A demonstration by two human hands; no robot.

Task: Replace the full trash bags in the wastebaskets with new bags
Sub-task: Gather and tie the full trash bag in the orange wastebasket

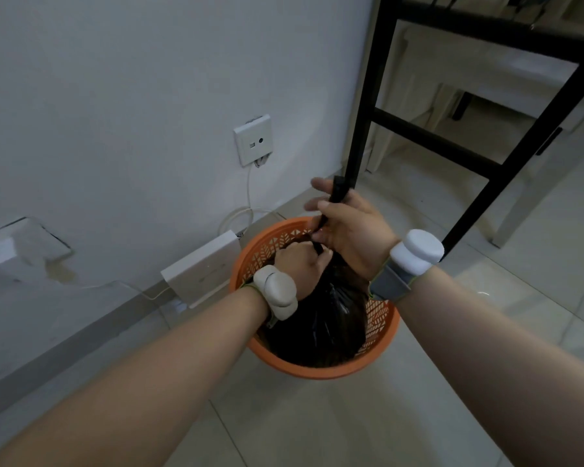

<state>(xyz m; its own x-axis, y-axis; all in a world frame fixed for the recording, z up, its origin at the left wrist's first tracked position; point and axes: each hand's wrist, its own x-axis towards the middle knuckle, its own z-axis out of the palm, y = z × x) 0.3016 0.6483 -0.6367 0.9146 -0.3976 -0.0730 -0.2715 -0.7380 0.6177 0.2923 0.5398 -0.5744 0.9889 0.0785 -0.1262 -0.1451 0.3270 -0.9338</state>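
- Head view: an orange wastebasket point(321, 367) is seen standing on the tiled floor point(317, 426), close to the white wall point(115, 96).
- A black trash bag point(321, 318) is seated inside the wastebasket, and its top is gathered into a narrow neck above the rim.
- The neck is gripped by the left hand point(300, 262), whose fingers are curled tightly round the bunched plastic, with the bag's bulk directly below the fist.
- A twisted strip point(337, 190) of the same bag is drawn up from the neck and is held by the right hand point(349, 230), just above and touching the left.
- The lower part of the strip is clamped against the right palm by curled fingers, while the upper fingers point(319, 183) are stretched out loosely beside the strip; its free end is seen above them.
- A white device point(276, 293) is worn on the left wrist, and a white and grey one point(415, 256) on the right.
- A wall socket point(253, 139), a cable point(240, 214) and a white box point(201, 269) leaned against the wall are placed just left of the wastebasket.
- A black frame point(452, 143) is set behind the hands to the right.
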